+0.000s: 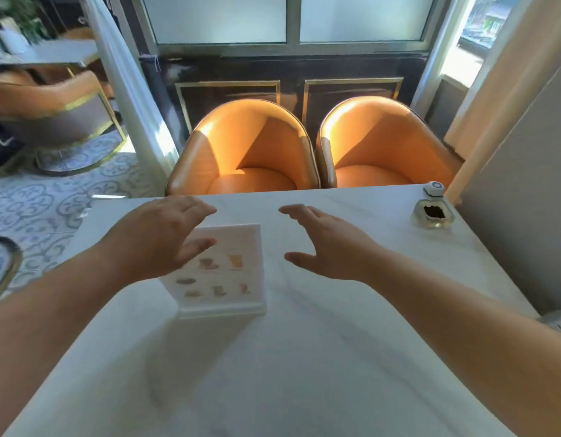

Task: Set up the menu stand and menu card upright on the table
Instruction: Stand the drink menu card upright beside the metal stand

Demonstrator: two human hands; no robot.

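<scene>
The white marble table ran from the person toward two orange tub chairs pushed against its far edge. The table's left edge slanted away over a patterned tile floor; its right edge lay close beside a grey wall panel. The near half of the tabletop was bare, as was the strip between the stand and the far edge.

The menu stand stood upright left of the table's centre, its clear base resting flat on the marble. The menu card sat in the stand, its printed face toward the person. Printed detail was blurred.

At the far right corner stood a small glass ashtray, and just behind it a white call button. Both were well apart from the stand.

The left hand hovered over the upper left part of the card, palm down, fingers spread and loosely curved, grasping nothing. Contact with the card could not be determined. The right hand hovered above bare marble to the right of the stand, apart from it, fingers extended toward the far edge, thumb spread, grasping nothing. Both forearms were bare and reached forward from the near corners.
</scene>
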